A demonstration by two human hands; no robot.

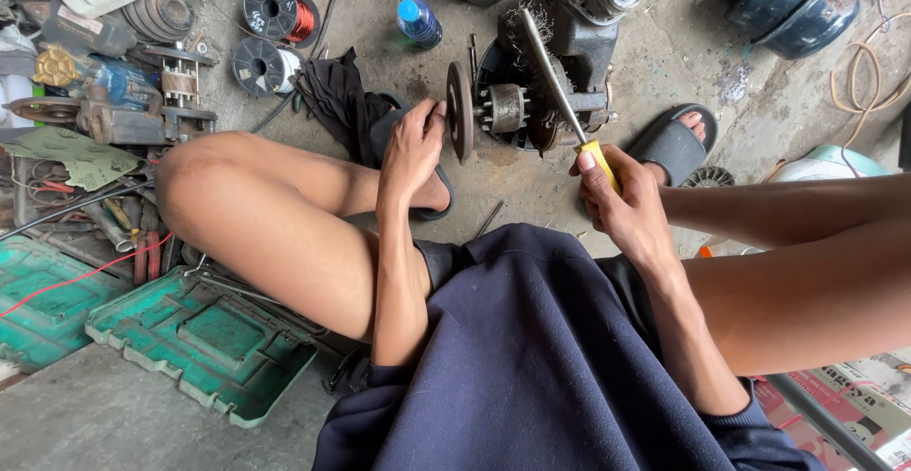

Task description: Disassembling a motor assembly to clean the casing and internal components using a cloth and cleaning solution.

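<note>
I sit on a concrete floor with my knees apart. My left hand (411, 148) grips the rim of a rusty round disc (460, 110) that stands on edge on a short shaft with a ribbed metal rotor (505, 108). My right hand (622, 207) is shut on the yellow handle of a long screwdriver (555, 87). Its metal shaft slants up and left, and its tip reaches into the dark motor housing (579, 44) behind the rotor. Both feet in black slides (671, 145) rest on either side of the motor.
A green plastic tool case (204, 343) lies open at lower left. Spools of copper wire (275, 11), pump parts and pliers crowd the upper left. A blue-capped bottle (418, 23) stands near a black cloth (337, 101). Dark blue housings (792, 1) and a tan hose (868, 73) lie at upper right.
</note>
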